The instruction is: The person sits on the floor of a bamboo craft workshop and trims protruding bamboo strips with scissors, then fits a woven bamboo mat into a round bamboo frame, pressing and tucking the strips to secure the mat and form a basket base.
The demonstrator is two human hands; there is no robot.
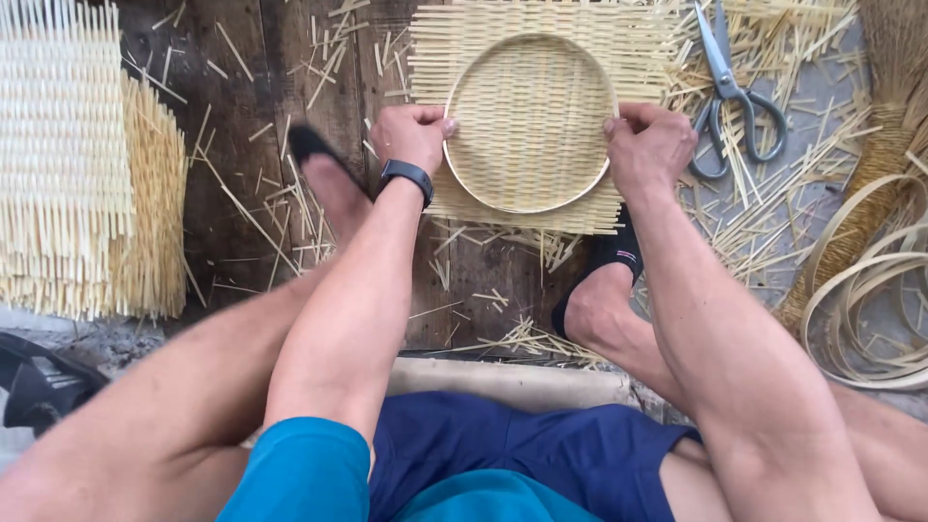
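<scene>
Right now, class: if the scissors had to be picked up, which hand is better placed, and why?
The right hand, probably. It grips the round bamboo hoop on its right edge, and the scissors lie just beyond it on the same side. The left hand grips the hoop's far edge, so it would have to cross over the woven mat.

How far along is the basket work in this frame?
Done, it seems: the square woven bamboo mat is pressed into the round bamboo hoop, forming a shallow dish. In hand: left hand and right hand grip the hoop's opposite sides. Left: mat corners jut untrimmed beyond the hoop; the metal scissors lie unused.
</scene>
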